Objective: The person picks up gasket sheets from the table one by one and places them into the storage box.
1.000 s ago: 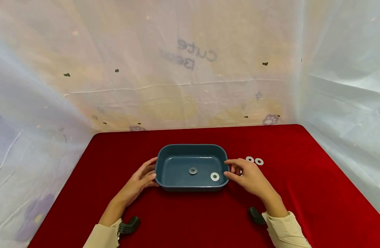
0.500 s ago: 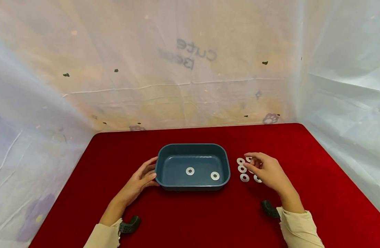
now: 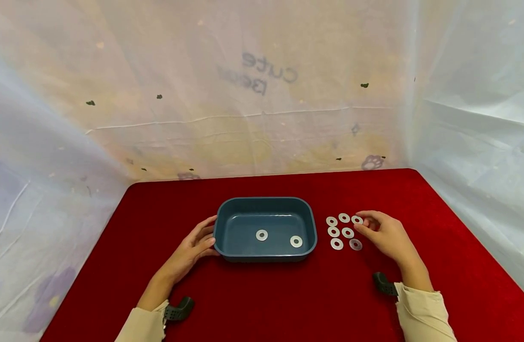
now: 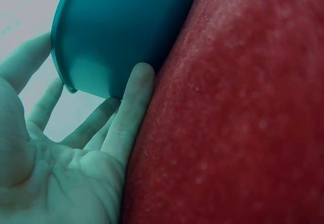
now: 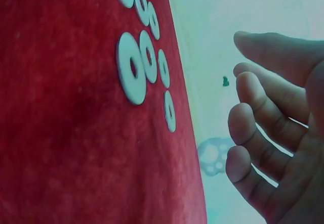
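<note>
Right hand (image 3: 383, 232) has been moved off the tray's right rim within the last second, across to the far-right washer (image 3: 353, 219) on the red bench (image 3: 266, 299). All seven bench washers (image 3: 347, 229) are now exposed in the head view; some were covered half a second ago. Right fingers (image 5: 243, 125): loosely curved, thumb kept apart, nothing pinched; a gap to the washers is shown in the right wrist view.

Count: two in the blue tray (image 3: 263, 206), seven out, so most are still to be dealt with, as judged. Inside the tray, the middle washer (image 3: 258, 235) is seen flat; it was darker a second ago, maybe not settled. The second washer (image 3: 292, 242) is set near the right end.

Tray's left end is braced by the left hand (image 3: 195, 242), unmoved; fingers spread, fairly straight, against wall and rim.

In the way: the tray's right wall, between both groups. Bench is backed by a printed sheet (image 3: 227, 152).
</note>
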A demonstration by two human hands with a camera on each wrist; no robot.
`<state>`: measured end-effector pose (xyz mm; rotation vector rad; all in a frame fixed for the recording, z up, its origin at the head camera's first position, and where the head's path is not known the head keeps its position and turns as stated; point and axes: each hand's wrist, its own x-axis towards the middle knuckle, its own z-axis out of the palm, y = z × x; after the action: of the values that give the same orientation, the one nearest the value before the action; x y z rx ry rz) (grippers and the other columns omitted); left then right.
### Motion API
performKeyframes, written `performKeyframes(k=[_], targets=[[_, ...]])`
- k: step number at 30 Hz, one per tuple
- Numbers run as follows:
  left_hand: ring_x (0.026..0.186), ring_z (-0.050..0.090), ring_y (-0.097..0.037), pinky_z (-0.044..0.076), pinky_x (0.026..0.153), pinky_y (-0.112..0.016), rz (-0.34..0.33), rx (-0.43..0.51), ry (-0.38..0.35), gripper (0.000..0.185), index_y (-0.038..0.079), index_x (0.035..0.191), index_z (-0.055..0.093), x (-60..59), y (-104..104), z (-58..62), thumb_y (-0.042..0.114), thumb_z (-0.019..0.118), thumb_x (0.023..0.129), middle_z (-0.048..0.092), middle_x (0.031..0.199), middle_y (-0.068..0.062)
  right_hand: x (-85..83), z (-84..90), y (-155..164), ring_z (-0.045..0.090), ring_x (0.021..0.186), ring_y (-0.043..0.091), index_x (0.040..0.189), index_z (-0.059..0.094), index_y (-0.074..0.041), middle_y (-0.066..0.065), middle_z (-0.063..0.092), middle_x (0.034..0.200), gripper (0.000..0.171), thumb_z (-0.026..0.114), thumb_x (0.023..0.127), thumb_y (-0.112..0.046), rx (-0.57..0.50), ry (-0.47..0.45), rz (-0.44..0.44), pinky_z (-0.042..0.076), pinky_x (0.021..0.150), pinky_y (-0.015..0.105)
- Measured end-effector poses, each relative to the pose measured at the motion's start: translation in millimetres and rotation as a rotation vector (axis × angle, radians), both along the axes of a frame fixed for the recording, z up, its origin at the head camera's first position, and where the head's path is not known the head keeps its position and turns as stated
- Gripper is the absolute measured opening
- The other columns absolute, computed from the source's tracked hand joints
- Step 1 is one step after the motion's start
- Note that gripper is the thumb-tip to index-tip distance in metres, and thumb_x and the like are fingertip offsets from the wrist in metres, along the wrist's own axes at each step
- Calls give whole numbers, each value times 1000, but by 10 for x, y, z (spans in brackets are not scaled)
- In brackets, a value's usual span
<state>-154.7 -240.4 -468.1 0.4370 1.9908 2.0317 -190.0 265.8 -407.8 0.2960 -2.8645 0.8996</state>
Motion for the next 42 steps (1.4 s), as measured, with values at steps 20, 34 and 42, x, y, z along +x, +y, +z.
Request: performKeyframes(k=[20, 34, 42], targets=[[127, 57, -21, 56, 93, -34, -20, 6, 24, 60, 19, 159, 20, -29, 9, -27, 14, 48, 106, 28, 156, -28, -390, -228, 211, 54, 83, 19, 121, 67, 1, 17, 64, 104, 37, 71, 92, -21, 49, -164, 55, 45, 74, 34], [127, 57, -20, 56, 92, -34, -16, 28, 17, 61, 18, 159, 20, -21, 6, -14, 12, 48, 106, 28, 157, -27, -440, -267, 185, 48, 77, 15, 115, 58, 7, 19, 61, 101, 34, 71, 89, -10, -35, -189, 73, 41, 66, 25], [126, 58, -18, 57, 92, -34, -12, 24, 13, 61, 18, 159, 20, -15, -8, -14, 13, 48, 105, 29, 156, -27, -437, -272, 184, 46, 72, 10, 114, 56, 0, 11, 58, 95, 31, 71, 90, -12, -31, -182, 86, 40, 64, 25]])
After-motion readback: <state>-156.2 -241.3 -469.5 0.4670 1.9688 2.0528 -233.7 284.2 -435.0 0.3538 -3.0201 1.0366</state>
